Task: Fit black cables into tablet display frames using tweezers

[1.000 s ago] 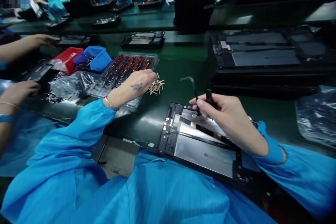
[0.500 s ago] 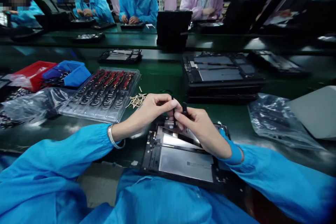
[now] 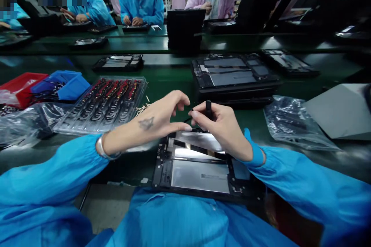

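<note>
two hands over one open tablet chassis (image 3: 199,170): right hand (image 3: 223,127) grips one black tool (image 3: 208,107); left hand (image 3: 158,117) pinches one thin cable (image 3: 188,119); one clear parts tray (image 3: 101,102) beside.

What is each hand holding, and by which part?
The right hand grips a thin black tool by its shaft; its top sticks out. Whether the left hand pinches anything cannot be told.

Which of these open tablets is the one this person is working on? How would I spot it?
Start at the long green workbench and come to its near edge, between the two blue sleeves. There lies an open black tablet frame with silvery panels inside, its far end under the left hand and right hand. Unlike the black stack of open tablets farther back, it lies singly, with hands on it.
</note>
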Action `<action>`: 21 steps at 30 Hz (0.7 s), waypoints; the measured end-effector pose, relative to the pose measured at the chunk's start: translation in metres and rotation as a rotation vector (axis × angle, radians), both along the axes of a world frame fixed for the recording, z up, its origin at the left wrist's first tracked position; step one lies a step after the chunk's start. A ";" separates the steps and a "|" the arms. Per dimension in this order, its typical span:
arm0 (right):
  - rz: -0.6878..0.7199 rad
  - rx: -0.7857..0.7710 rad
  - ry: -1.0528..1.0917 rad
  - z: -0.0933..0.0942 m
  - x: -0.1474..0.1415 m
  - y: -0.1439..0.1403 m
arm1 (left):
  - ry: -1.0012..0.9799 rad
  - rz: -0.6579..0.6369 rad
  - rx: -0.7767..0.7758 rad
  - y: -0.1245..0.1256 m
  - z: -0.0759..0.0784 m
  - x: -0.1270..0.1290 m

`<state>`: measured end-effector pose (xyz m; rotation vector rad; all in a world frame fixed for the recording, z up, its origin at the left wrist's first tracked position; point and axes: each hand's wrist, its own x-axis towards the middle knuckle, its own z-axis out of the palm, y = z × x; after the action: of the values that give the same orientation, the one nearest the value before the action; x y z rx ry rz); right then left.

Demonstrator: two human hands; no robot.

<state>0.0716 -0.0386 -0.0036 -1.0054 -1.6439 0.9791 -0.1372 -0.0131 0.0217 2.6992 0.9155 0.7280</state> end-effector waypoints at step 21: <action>-0.023 0.112 -0.076 0.012 0.001 -0.025 | 0.181 0.120 0.759 -0.036 0.015 0.022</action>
<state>0.0728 -0.0639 0.0087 -0.9941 -1.7267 0.8327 -0.1150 -0.0489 0.0368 3.4336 0.9990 1.0385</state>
